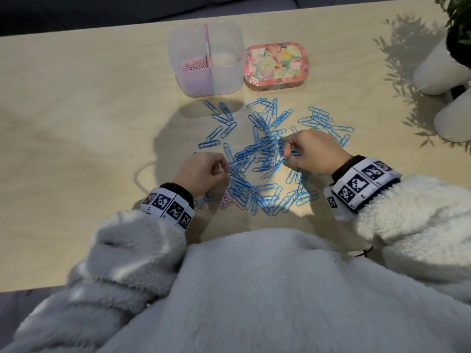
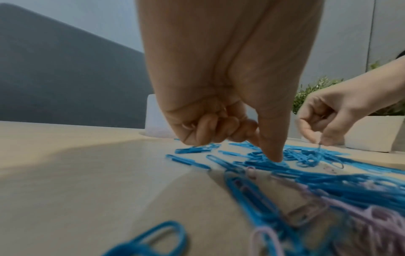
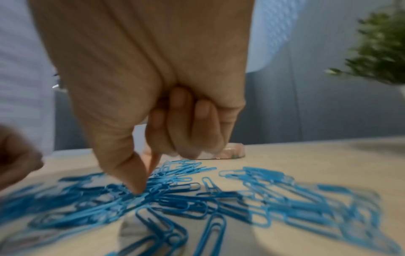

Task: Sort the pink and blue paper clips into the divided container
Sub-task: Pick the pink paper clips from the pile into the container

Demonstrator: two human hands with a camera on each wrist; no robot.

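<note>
A translucent divided container [image 1: 230,72] stands at the back, with pink clips [image 1: 193,64] in its left compartment. The pile of blue paper clips [image 1: 262,159] is spread across the table in front of it. A few pink clips [image 1: 226,201] lie beside my left wrist and one [image 1: 265,175] lies inside the pile. My left hand [image 1: 225,171] is at the pile's left edge, fingers curled, thumb tip [image 2: 274,155] touching blue clips; no clip shows in its grip. My right hand [image 1: 288,149] pinches a blue clip [image 2: 318,149] between thumb and forefinger over the pile's right side.
A floral tin [image 1: 276,63] sits right of the container. White plant pots [image 1: 438,72] stand at the far right edge. Bare tabletop [image 1: 89,123] stretches to the left. My fluffy white sleeves cover the near edge.
</note>
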